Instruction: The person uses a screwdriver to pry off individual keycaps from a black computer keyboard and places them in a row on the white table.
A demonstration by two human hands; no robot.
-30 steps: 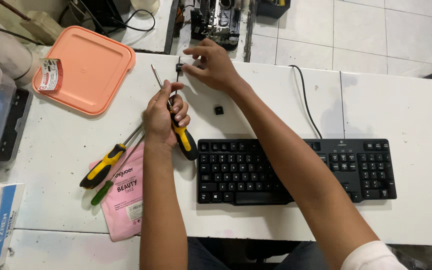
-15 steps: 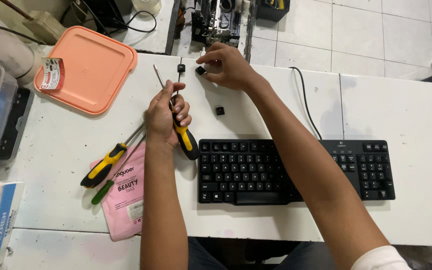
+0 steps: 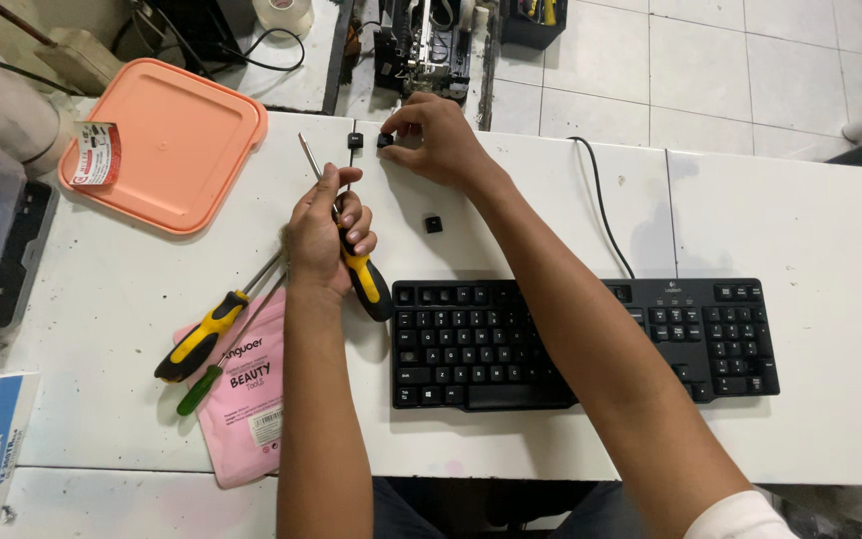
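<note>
I have the left hand (image 3: 323,232) closed around a screwdriver (image 3: 346,240), shaft pointing to the table's (image 3: 551,210) far edge. The right hand (image 3: 436,140) pinches a black keycap (image 3: 385,141) at that edge; a second keycap (image 3: 355,140) sits just beside it, a third (image 3: 433,224) lies nearer the keyboard (image 3: 586,344). Judged light, rigid, slippery plastic: grip by opposite side walls.

Both forearms are bare, with no watch or ring visible on the left hand (image 3: 323,232) or the right hand (image 3: 438,141). A white short sleeve (image 3: 740,516) covers the right upper arm.
</note>
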